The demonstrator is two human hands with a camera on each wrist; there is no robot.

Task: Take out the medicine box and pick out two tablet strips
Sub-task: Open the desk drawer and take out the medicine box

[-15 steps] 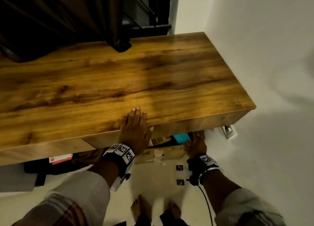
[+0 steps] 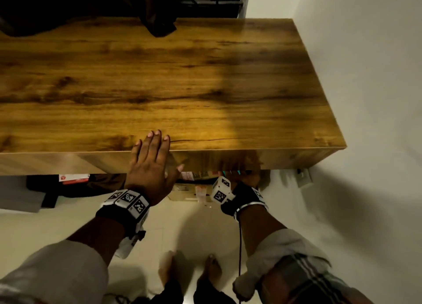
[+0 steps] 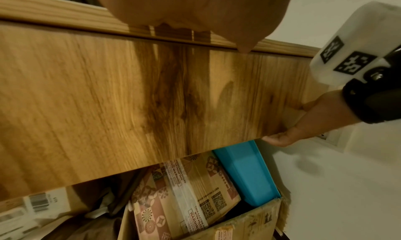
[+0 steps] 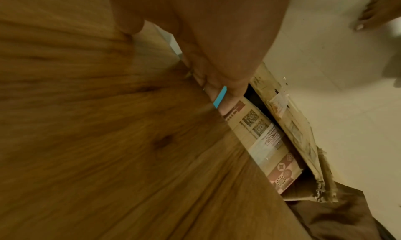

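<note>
Left hand (image 2: 150, 166) flat on desk (image 2: 205, 75) at frame centre as before; right hand (image 2: 247, 175) moved up, gripping drawer front (image 3: 152, 106) bottom edge.

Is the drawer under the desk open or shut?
Shut, or barely started: the drawer front sits flush under the desk top, right hand gripping its lower edge.

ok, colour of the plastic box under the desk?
Teal-blue box, standing in the cardboard carton. Clearest in the left wrist view.
</note>
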